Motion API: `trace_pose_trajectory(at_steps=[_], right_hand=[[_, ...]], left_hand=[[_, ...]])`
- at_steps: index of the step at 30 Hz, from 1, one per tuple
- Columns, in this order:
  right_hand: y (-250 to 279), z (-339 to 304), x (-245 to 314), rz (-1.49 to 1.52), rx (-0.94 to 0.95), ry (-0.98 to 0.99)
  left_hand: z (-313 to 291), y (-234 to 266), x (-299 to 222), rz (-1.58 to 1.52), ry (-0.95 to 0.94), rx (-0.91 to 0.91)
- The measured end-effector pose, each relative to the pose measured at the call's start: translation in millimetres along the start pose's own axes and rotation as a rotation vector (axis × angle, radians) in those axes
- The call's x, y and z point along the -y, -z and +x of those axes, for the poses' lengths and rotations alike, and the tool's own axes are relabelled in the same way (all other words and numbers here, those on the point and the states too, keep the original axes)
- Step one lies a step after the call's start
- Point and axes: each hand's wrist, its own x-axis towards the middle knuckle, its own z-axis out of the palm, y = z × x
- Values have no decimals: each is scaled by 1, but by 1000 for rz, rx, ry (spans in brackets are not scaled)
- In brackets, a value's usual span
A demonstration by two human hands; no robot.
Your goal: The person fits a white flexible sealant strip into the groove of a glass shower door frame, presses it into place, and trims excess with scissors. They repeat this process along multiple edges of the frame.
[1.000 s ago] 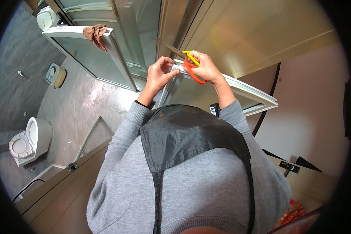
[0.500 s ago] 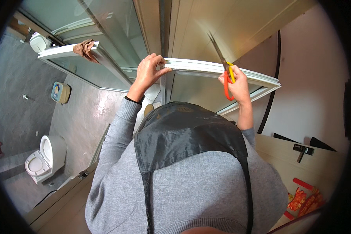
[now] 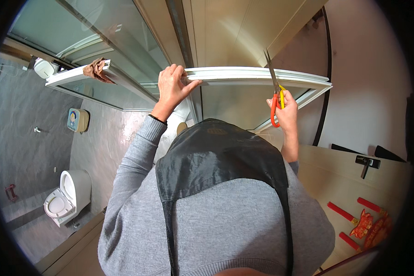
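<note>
My left hand (image 3: 172, 87) grips the left end of the top edge of a white-framed glass panel (image 3: 257, 73), fingers over the far side and thumb on the near side. In my right hand (image 3: 286, 110) is a pair of scissors (image 3: 274, 85) with one red and one yellow handle. Its long dark blades point up and away, passing in front of the panel's right part. The blades look closed together. Frosted glass fills the panel below its top rail.
Another white-framed glass panel (image 3: 62, 78) stands at the left, a crumpled brown cloth (image 3: 99, 70) on its corner. Beyond are a toilet (image 3: 68, 198) and a small printed box (image 3: 78, 120) on the grey tiles. At right is a door with a black handle (image 3: 367, 163) and red decorations (image 3: 363, 223).
My right hand has shifted a little right and toward me with the scissors, whose blades now stand more upright. My left hand still grips the panel. The whole view has turned slightly.
</note>
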Motion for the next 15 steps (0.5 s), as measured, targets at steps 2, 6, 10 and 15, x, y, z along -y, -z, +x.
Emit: trace_pose_trajectory(at_steps=[2,6,10,15], right_hand=[[0,-3,1,-13,-19,-27],[5,-10,1,-22,-87,-64],[21,-16,-12,30,-155,-11],[55,-25,-33,57,-213,-12]], left_hand=[[2,-3,-1,57,-30,-30],[7,-5,-1,117,-66,-20],[6,9,3,50,-110,30],[2,21,3,-103,-30,24]])
